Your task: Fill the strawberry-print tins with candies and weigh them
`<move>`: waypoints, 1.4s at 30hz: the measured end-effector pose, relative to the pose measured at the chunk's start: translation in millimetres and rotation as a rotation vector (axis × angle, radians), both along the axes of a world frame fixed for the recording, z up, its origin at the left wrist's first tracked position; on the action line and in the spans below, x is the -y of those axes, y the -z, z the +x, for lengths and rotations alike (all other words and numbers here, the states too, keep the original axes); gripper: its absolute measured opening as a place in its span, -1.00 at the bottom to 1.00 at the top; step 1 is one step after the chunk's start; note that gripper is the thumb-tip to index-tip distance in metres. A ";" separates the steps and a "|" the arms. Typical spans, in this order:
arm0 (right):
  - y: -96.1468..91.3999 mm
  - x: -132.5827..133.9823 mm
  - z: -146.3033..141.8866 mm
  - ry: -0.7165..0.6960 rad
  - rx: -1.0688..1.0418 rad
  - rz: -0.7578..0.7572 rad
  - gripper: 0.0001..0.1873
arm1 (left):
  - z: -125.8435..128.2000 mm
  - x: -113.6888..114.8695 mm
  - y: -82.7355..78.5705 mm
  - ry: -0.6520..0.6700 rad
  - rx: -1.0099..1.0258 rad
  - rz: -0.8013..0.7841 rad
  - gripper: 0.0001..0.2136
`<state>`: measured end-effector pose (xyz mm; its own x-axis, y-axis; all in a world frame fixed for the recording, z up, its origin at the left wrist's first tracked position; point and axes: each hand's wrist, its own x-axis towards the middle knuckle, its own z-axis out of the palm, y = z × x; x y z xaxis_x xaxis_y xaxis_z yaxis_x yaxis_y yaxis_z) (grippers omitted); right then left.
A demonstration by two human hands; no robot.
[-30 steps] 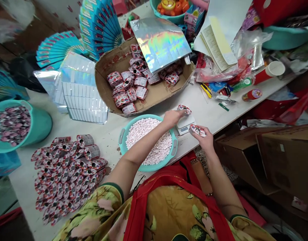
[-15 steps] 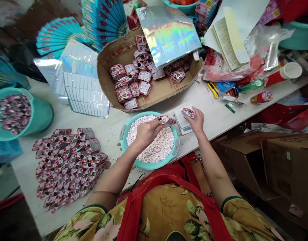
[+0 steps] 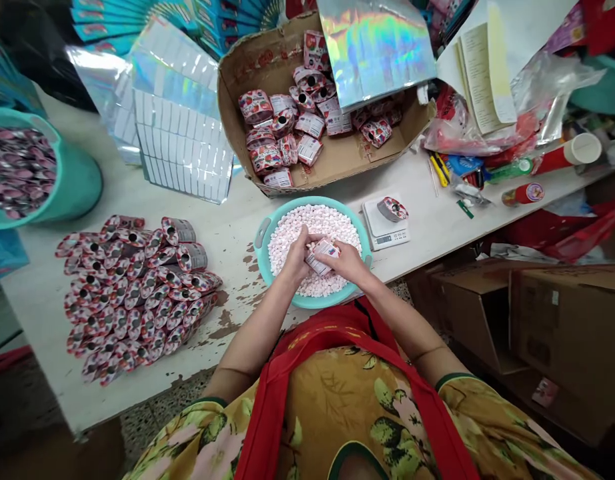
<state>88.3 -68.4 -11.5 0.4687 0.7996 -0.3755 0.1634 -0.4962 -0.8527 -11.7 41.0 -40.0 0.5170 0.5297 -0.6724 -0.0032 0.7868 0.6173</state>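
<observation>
Above a turquoise basin (image 3: pixel 266 270) of small whitish candies (image 3: pixel 317 219), both my hands are closed on one small printed candy container (image 3: pixel 321 257). My left hand (image 3: pixel 296 259) grips its left side, and my right hand (image 3: pixel 350 263) has its fingers on the right side. Part of the container is hidden by the fingers. Just right of the basin, a second container (image 3: pixel 392 209) with a dark round opening rests on a white digital scale (image 3: pixel 391 238), touched by neither hand. Many like containers (image 3: pixel 137 293) stand packed together at the left, openings up.
Behind the basin, a cardboard box (image 3: pixel 267 60) holds several more containers and a shiny holographic sheet (image 3: pixel 382 50). A turquoise bucket (image 3: pixel 80 180) of small pink and silver pieces stands far left. Label sheets (image 3: pixel 182 140), a yellow cutter (image 3: pixel 440 169) and a red tube (image 3: pixel 562 157) lie about.
My right hand has left the container on the scale and come left to the basin. Both hands now hold the container that my left hand had alone. The view has shifted.
</observation>
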 end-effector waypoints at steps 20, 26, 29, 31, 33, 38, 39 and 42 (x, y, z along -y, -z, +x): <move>14.3 54.5 18.8 0.309 -0.374 0.356 -0.31 | -16.8 -11.6 -10.9 0.479 -0.364 0.965 -0.85; 25.8 115.1 62.0 0.510 -0.164 0.331 -0.36 | 48.9 1.7 -24.2 0.852 -0.431 1.550 -0.78; 38.3 146.0 93.1 0.633 -0.027 0.254 -0.41 | 130.6 16.6 -14.9 0.982 -0.254 1.731 -0.72; 47.2 156.0 112.3 0.677 0.013 0.196 -0.41 | 181.1 23.8 -4.1 1.104 -0.142 1.801 -0.75; 57.2 154.6 129.2 0.697 0.032 0.179 -0.39 | 213.5 24.4 4.4 1.193 -0.101 1.780 -0.80; 89.9 110.3 168.6 0.672 0.159 0.259 -0.32 | 195.1 -7.6 -4.4 0.874 -0.146 1.473 -0.89; 95.6 99.0 176.1 0.646 0.188 0.268 -0.32 | 179.1 -16.0 -11.2 0.760 -0.140 1.392 -0.87; 100.1 73.5 189.5 0.555 0.252 0.240 -0.32 | 122.5 -30.3 -32.9 0.508 -0.044 1.070 -0.76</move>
<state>277.8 -141.8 -111.6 0.8862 0.4614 -0.0415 0.1469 -0.3648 -0.9194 110.8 71.3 -7.0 0.8179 0.5743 -0.0347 0.1983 -0.2249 0.9540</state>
